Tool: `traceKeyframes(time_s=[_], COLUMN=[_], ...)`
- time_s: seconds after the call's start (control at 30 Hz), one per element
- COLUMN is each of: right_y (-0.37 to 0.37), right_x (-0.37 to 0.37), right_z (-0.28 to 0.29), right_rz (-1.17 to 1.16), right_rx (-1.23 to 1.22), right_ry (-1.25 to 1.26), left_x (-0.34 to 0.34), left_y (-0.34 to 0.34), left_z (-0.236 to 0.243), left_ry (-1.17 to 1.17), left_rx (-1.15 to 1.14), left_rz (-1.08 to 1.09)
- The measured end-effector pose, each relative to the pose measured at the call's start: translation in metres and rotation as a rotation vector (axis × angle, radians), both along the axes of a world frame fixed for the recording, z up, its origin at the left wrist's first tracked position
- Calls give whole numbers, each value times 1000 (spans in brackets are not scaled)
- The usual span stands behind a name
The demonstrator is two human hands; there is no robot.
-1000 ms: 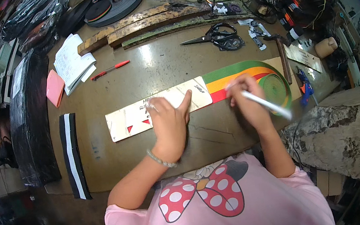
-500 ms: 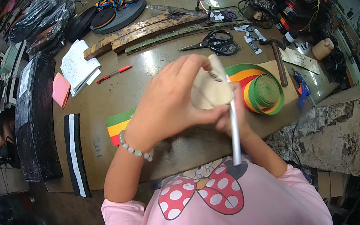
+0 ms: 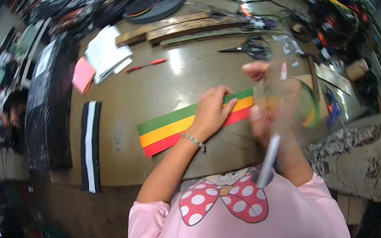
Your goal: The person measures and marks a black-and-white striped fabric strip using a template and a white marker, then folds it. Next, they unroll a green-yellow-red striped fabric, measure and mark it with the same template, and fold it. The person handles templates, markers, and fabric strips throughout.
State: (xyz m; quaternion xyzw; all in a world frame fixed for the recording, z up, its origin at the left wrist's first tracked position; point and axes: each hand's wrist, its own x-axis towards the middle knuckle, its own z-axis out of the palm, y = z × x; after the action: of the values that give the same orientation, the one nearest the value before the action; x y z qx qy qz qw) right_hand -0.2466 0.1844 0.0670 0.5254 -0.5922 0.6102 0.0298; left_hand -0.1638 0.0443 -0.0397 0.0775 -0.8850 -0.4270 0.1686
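Observation:
A wide green, yellow and red striped webbing strap [image 3: 168,130] lies across the tabletop, its right end running toward my right hand. My left hand [image 3: 211,110] rests on the strap, fingers stretched out and lying flat, thumb apart. Over the strap's right end, my right hand [image 3: 267,113] is smeared by motion, its fingers curled. A long white pencil-like stick [image 3: 270,154] slants through that hand. A beige, blurred flat piece also shows among its fingers, its shape unclear. Behind this hand sits the roll of the same webbing [image 3: 312,103], partly hidden.
A black strap with a white stripe [image 3: 91,149] lies left, beside a long black plastic-wrapped box [image 3: 49,108]. Farther back are papers [image 3: 107,55], a red pen [image 3: 146,65], wooden bars [image 3: 197,27] and black scissors [image 3: 253,49]. Blue-handled snips [image 3: 332,110] lie right.
My left hand has let go of the beige piece and moved down flat onto the striped strap. My right hand has come up and to the right with the white stick. The whole view has shifted.

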Motion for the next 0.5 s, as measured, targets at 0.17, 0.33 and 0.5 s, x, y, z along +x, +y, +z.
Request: traceKeyframes(time_s=[0.17, 0.33, 0.5], right_y=[-34, -45, -22], right_x=[25, 8, -29], right_z=[-31, -65, -86], right_rz=[136, 170, 34], right_rx=[148, 472, 688], right_ry=[557, 522, 520], left_x=[52, 123, 155], left_y=[-48, -104, -142], left_z=[44, 84, 76], left_ry=[36, -276, -484], left_rx=[193, -155, -545], left_rz=[-175, 183, 282])
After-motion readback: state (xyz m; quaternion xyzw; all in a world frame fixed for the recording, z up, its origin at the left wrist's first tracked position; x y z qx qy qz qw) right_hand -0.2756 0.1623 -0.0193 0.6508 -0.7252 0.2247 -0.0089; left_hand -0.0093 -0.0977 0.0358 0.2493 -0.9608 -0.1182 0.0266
